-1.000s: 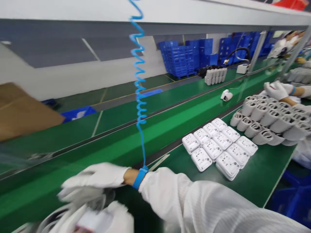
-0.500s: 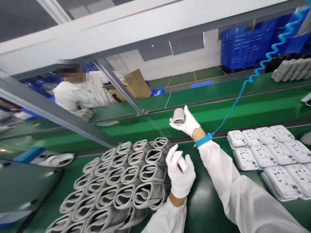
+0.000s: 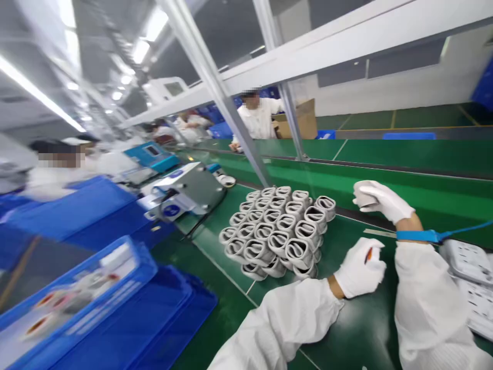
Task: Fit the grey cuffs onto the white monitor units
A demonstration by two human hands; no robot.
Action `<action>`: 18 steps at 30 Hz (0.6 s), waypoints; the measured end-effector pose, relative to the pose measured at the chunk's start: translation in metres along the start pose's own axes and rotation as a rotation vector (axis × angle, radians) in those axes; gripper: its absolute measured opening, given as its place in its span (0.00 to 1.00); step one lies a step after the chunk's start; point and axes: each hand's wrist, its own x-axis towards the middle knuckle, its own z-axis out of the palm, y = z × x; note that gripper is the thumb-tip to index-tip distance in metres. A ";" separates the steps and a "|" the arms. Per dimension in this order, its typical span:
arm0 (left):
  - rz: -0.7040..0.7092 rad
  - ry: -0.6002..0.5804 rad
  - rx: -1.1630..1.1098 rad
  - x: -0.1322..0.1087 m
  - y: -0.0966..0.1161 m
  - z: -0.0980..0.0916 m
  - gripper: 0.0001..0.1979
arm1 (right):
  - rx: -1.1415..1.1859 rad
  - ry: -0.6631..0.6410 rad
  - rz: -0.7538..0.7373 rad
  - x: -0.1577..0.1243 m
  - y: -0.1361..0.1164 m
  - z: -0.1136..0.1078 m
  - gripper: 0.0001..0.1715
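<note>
My right hand (image 3: 385, 200), in a white glove with a blue strap (image 3: 416, 236) at the wrist, is closed around a rolled grey fabric cuff (image 3: 365, 199) above the bench edge by the green channel. Lower and to the left, my gloved left hand (image 3: 360, 268) has its fingers curled round a small object whose orange-brown part (image 3: 368, 255) shows between them; its kind is hidden. Left of both hands stands a stacked pile of rolled grey cuffs (image 3: 277, 226), their open ends facing me.
White plastic housings (image 3: 468, 259) lie at the right edge. A blue bin (image 3: 127, 277) with small parts stands at lower left, blurred. Metal posts (image 3: 231, 113) rise behind the pile. A grey machine (image 3: 192, 187) is beyond it. Co-workers in white (image 3: 258, 118) sit across the bench.
My view has swung left, bringing the blue bins and machines into sight. My right hand has turned over, and its fingers now wrap the grey cuff that lay on the open palm.
</note>
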 end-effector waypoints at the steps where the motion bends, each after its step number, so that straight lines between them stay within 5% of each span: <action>1: -0.029 0.003 -0.017 0.000 0.001 0.002 0.18 | -0.013 -0.036 0.056 0.003 0.001 -0.003 0.20; 5: -0.102 0.050 -0.114 0.004 0.000 0.008 0.23 | -0.033 -0.048 0.147 0.013 -0.001 -0.015 0.25; 11: -0.285 0.137 -0.739 0.025 0.013 -0.006 0.35 | 0.031 -0.079 -0.010 -0.002 -0.032 0.001 0.29; 15: -0.216 0.345 -0.931 0.053 0.060 -0.023 0.38 | 0.245 -0.190 -0.131 -0.029 -0.062 0.014 0.39; 18: -0.195 0.452 -1.013 0.076 0.107 -0.036 0.32 | 0.243 -0.185 -0.168 -0.044 -0.079 0.018 0.33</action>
